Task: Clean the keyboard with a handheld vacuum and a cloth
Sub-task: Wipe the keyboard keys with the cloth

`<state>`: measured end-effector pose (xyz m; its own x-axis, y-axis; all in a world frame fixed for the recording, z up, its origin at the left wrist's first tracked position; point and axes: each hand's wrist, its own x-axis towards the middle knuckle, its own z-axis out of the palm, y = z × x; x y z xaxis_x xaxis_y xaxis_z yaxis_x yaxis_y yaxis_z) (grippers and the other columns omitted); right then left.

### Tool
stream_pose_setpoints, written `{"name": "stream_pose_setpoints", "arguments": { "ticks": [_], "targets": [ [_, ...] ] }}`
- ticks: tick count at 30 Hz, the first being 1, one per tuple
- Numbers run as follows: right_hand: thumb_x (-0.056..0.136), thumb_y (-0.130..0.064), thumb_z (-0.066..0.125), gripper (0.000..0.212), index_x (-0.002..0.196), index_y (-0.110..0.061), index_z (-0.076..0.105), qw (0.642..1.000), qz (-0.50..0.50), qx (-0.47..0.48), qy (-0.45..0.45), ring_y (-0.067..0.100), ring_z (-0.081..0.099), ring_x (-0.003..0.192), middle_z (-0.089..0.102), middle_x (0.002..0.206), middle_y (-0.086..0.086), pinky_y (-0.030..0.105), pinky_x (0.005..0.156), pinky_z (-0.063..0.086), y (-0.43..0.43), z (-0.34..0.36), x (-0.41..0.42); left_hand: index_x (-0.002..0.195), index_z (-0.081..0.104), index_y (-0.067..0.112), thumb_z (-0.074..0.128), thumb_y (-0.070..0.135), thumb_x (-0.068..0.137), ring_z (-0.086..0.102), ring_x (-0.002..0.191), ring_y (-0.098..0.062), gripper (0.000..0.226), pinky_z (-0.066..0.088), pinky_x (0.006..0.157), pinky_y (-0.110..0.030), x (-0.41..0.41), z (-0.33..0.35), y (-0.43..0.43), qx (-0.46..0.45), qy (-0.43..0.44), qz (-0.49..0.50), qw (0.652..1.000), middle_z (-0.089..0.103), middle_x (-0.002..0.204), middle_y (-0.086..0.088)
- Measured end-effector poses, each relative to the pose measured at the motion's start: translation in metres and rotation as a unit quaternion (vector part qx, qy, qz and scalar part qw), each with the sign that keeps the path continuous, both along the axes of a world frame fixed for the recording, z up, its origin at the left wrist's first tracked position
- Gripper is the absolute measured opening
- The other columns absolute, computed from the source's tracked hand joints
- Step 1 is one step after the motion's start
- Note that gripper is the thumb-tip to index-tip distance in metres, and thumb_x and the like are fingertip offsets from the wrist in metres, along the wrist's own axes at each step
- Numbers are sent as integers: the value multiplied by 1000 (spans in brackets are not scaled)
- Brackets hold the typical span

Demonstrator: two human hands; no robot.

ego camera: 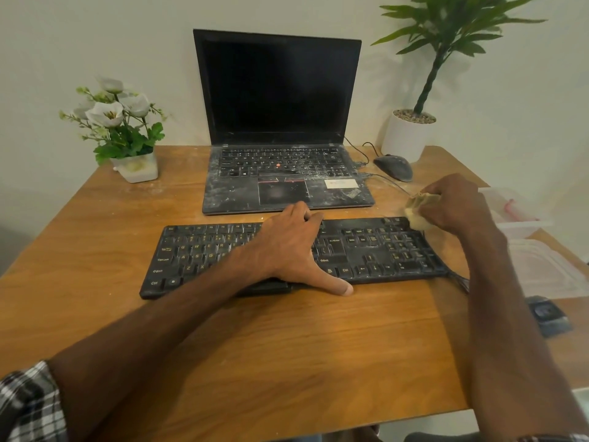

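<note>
Wiping looks barely begun: the left hand (287, 250) lies spread flat on the keyboard (366, 247) on the bench (223, 330), while the right hand (452, 205) grips a bunched cloth (417, 216) against its far right corner, with dusty keys between the hands.

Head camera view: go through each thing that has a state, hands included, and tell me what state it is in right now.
keyboard: flat on the table, dusty.
left hand: fingers spread, resting on the keyboard.
right hand: grips the cloth.
cloth: bunched up, touching the keyboard's far right corner.
laptop: lid open, screen dark, deck dusty.
mouse: on the table, untouched.
</note>
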<state>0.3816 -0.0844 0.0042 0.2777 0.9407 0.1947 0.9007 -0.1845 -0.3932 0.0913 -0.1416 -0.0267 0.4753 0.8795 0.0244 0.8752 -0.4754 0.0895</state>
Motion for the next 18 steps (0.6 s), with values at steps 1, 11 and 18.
{"name": "stream_pose_setpoints", "arguments": {
  "ticks": [1, 11, 18],
  "targets": [
    [84, -22, 74, 34, 117, -15, 73, 1000, -21, 0, -7, 40, 60, 114, 65, 126, 16, 40, 89, 49, -1, 1, 2, 154, 35, 18, 53, 107, 51, 39, 116, -14, 137, 43, 97, -35, 0, 0, 0, 1, 1, 0, 1000, 37, 130, 3],
    [80, -16, 78, 37, 116, -12, 74, 999, 49, 8, 14, 33, 63, 108, 69, 119, 13, 33, 83, 47, 4, -3, -6, 160, 28, 18, 55, 105, 53, 39, 120, -14, 140, 40, 97, -32, 0, 1, 0, 0, 2, 0, 1000, 37, 134, 2],
    [82, -9, 65, 25, 101, -13, 80, 996, 41, 75, -26, 37, 66, 92, 75, 102, 17, 34, 72, 50, -2, -1, -7, 158, 30, 18, 54, 105, 52, 40, 122, -16, 140, 43, 100, -35, 0, 2, -3, 2, -3, 2, 1000, 37, 135, 3]
  ]
}}
